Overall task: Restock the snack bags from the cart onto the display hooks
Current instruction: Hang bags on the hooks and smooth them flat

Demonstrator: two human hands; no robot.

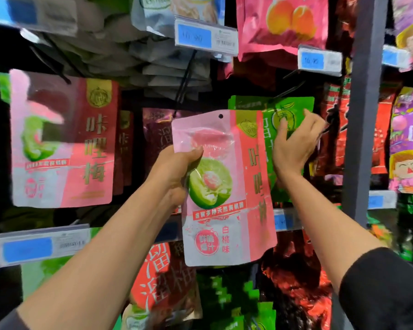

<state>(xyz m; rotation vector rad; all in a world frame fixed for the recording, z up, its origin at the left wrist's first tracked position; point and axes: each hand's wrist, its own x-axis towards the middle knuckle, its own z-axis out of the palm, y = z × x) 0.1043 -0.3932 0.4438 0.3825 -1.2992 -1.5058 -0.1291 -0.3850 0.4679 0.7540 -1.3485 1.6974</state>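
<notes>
The pink snack bag (pixel 224 186), printed with a halved green fruit and punched with a round hang hole at its top edge, is held upright in front of the display in the left hand (pixel 177 170). That grip is clamped on the bag's left edge, thumb across the clear window on the front, the other fingers hidden behind. Just right of this grip and slightly higher, the right hand (pixel 293 144) reaches to the green snack bag (pixel 288 108) hanging behind the pink one; its fingers are curled over the green bag's front near the top, pinching it, though the contact is partly blurred. A thin metal display hook (pixel 287 90) sticks out above that grip. Well left of the left grip hangs a matching pink bag (pixel 65 139). Above both grips sit price tags (pixel 205 39) with blue labels, and red bags (pixel 376 129) hang to the right, beside a grey upright post (pixel 365 115).
</notes>
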